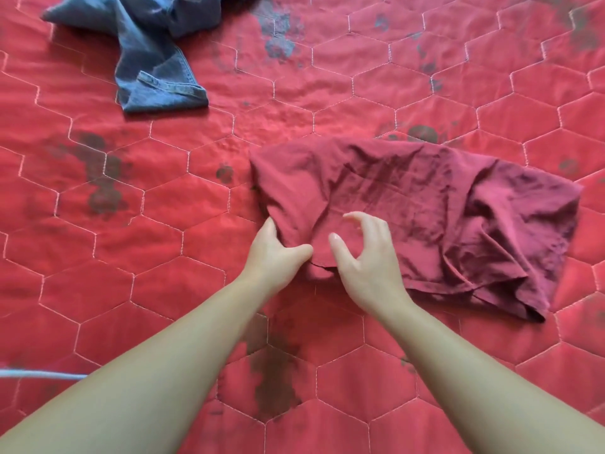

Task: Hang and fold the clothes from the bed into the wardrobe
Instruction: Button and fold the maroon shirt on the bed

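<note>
A: Where is the garment lying?

B: A dark red garment (409, 211) lies crumpled on the red quilted bedspread (163, 257), right of the frame's centre. It is wrinkled, with its hem running along the lower right.

A: And the hands?

B: Both bare forearms reach up from the bottom corners of the frame and meet at the garment's lower left corner. The left hand (275, 253) grips that corner: the thumb lies on top of the cloth, pointing right, and the fingers curl round the edge, mostly hidden by the fabric.

A: Is the right hand holding it too?

B: No. The right hand (366, 253) is just above the cloth, fingers arched in a loose claw and thumb raised, holding nothing. Whether its heel touches the hem I cannot tell.

A: Anything else on the bed?

B: Blue jeans (154, 60) are bunched in the upper left of the frame, well apart from the red garment.
</note>
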`<state>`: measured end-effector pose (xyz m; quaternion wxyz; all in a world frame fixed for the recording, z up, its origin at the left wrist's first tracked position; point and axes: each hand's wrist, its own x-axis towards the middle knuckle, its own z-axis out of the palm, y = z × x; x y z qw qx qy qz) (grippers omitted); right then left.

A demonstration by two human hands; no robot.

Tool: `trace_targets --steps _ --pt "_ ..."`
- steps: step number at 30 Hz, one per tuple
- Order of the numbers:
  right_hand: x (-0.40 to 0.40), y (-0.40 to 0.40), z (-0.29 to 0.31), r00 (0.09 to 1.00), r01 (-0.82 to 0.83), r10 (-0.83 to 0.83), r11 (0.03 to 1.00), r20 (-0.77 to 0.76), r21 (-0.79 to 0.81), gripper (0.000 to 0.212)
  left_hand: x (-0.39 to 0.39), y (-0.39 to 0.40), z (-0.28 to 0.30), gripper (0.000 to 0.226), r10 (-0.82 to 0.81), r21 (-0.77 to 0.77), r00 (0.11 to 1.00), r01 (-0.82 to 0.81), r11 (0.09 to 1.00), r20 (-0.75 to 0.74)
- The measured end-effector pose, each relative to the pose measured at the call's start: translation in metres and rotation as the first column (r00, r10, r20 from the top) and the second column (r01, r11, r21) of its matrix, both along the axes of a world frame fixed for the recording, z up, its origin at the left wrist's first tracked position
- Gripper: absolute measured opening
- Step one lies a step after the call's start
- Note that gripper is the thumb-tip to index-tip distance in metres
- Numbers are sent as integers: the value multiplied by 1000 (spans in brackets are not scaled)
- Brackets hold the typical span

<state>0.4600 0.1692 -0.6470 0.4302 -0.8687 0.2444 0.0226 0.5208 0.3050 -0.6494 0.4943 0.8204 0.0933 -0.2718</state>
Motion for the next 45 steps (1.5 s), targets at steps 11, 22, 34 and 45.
trace_targets --steps 11,22,34,45 --pt "-2 -98 47 844 490 -481 512 -238 706 20 -18 -126 57 71 -798 110 548 803 586 251" --pt "-95 -221 -19 609 731 -619 194 -496 654 83 -43 -176 1 51 -688 227 614 660 717 387" --pt "-109 -244 -19 739 673 -574 653 -354 347 13 -47 -193 -34 76 -874 554 443 684 474 201" --pt "-51 -292 -26 889 355 -422 881 -178 -314 33 -61 -201 -51 89 -923 707 366 621 338 119"
